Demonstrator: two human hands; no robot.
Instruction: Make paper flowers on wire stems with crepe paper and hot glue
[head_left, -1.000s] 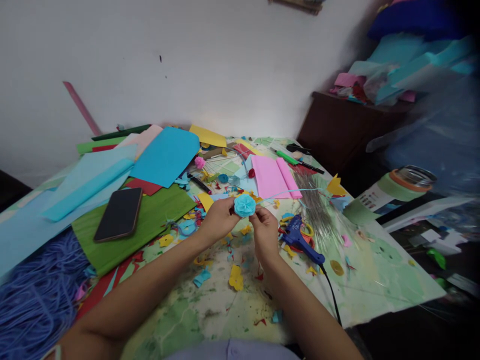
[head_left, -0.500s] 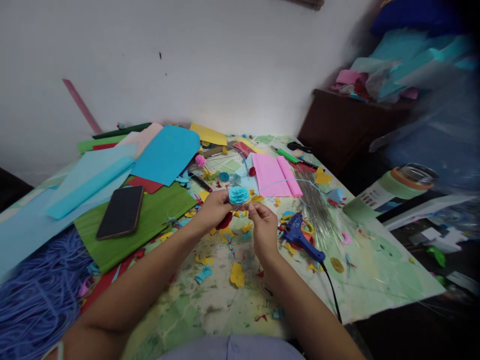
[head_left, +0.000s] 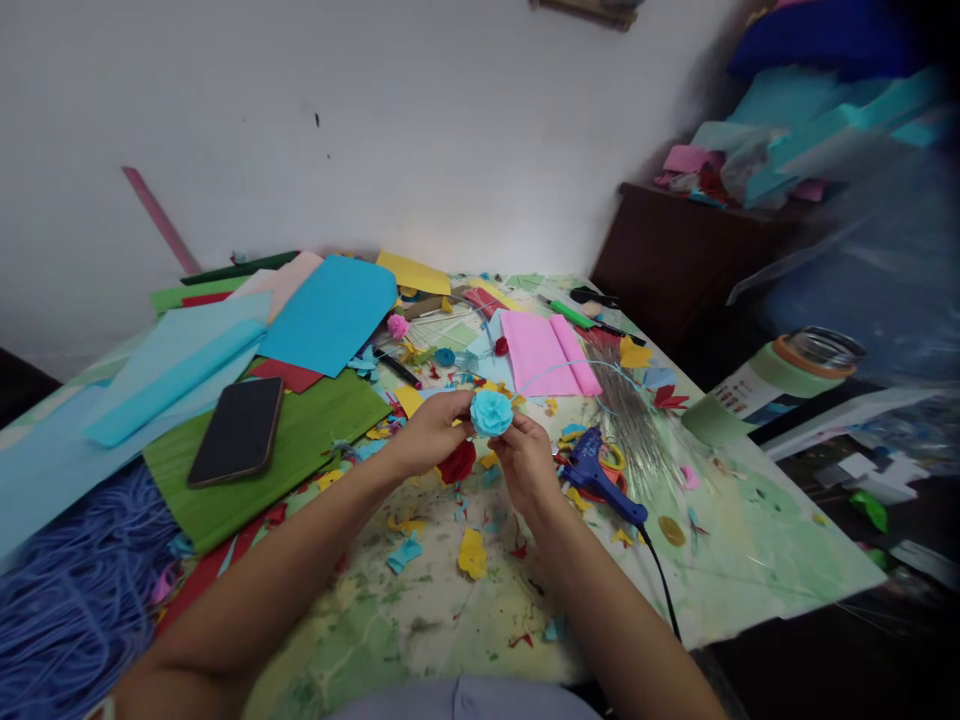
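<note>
A light blue paper flower (head_left: 491, 412) with ruffled petals is held up over the middle of the table, its face turned toward me. My left hand (head_left: 439, 430) pinches it from the left side. From the right, the fingers of my right hand (head_left: 527, 455) close on its lower edge. Whatever stem is behind the bloom is hidden. Just under my left hand a dark red paper flower (head_left: 457, 463) shows. Yellow petal cutouts (head_left: 472, 553) and small paper scraps lie on the tabletop below.
To the right lie a blue glue gun (head_left: 604, 475) with a black cord, thin wires (head_left: 630, 420) and a tumbler (head_left: 776, 385). Pink crepe paper (head_left: 536, 352) is beyond my hands. On the left are a phone (head_left: 238, 430), green paper (head_left: 330, 420) and blue-purple yarn (head_left: 75, 600).
The blue flower has tipped from a side view to facing me and moved slightly right and down. My right hand has come closer, up against it.
</note>
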